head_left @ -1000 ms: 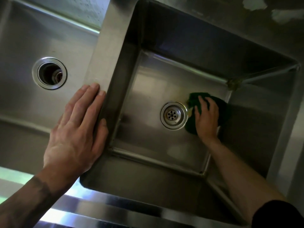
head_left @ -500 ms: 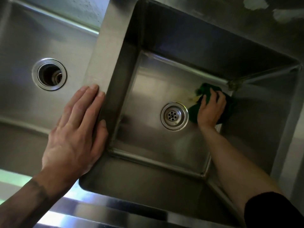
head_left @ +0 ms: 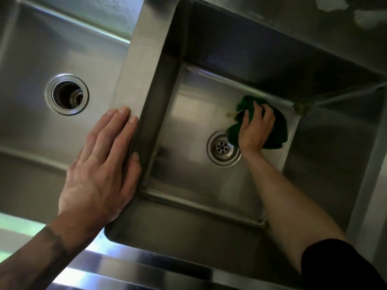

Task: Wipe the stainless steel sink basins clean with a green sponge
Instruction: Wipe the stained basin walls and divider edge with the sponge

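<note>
Head view, the only one you have: your right hand [head_left: 254,130] is down in the right basin [head_left: 188,126]. Its fingers [head_left: 247,117] are curled over the green sponge [head_left: 276,126], grasping it against the basin floor. The sponge sits just beyond the strainer drain [head_left: 223,147], near the far right corner. Your left hand [head_left: 100,174] lies flat on the divider [head_left: 134,70] between the basins, fingers straight and released, holding nothing.

Progress, as a judgement: you are partway through the right basin at best. A yellowish smear [head_left: 230,114] shows on the floor just left of the sponge, and a dull crust [head_left: 301,105] sits in the far right corner seam. Both remain to be wiped. The walls of this basin look streaked, and you cannot tell from here whether they have been gone over. The left basin [head_left: 31,59] shows spotting on its back wall and looks untouched, so count it as left to do.

Count: two basins, one sponge and two hands. There are two drains, the strainer drain in the right basin and an open drain [head_left: 66,94] in the left.
</note>
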### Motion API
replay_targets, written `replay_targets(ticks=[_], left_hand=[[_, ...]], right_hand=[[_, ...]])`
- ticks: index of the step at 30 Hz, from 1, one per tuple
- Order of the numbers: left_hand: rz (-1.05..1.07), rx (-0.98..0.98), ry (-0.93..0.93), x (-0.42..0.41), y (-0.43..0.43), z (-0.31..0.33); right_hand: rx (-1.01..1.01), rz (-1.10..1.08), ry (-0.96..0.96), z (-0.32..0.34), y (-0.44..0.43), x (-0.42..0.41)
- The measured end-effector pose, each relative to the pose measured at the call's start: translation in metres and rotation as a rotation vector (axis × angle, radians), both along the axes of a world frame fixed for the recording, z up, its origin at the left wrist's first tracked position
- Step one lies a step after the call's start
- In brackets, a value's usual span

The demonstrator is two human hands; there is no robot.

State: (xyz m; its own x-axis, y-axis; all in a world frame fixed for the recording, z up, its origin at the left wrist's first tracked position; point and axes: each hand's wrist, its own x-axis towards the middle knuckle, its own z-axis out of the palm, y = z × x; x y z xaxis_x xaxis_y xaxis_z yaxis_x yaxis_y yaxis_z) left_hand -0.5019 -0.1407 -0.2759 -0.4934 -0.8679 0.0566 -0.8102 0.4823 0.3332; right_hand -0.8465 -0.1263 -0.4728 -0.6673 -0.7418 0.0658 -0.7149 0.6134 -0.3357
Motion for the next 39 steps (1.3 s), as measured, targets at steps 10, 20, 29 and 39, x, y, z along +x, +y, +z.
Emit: replay_targets(ticks=[10, 20, 29, 39], left_hand=[[-0.030, -0.004, 0.030, 0.001, -0.002, -0.001], [-0.033, -0.007, 0.031, 0.002, -0.003, -0.001], [-0.031, 0.013, 0.026, 0.002, -0.002, -0.001], [-0.035, -0.007, 0.011, 0.002, -0.002, -0.002]], right_hand=[[0.047, 0.510, -0.012, -0.002, 0.012, 0.002], [0.025, 0.896, -0.084, -0.002, 0.017, 0.062], [0.008, -0.100, 0.012, 0.000, 0.045, -0.020], [0.020, 0.156, -0.020, 0.007, -0.045, 0.047]])
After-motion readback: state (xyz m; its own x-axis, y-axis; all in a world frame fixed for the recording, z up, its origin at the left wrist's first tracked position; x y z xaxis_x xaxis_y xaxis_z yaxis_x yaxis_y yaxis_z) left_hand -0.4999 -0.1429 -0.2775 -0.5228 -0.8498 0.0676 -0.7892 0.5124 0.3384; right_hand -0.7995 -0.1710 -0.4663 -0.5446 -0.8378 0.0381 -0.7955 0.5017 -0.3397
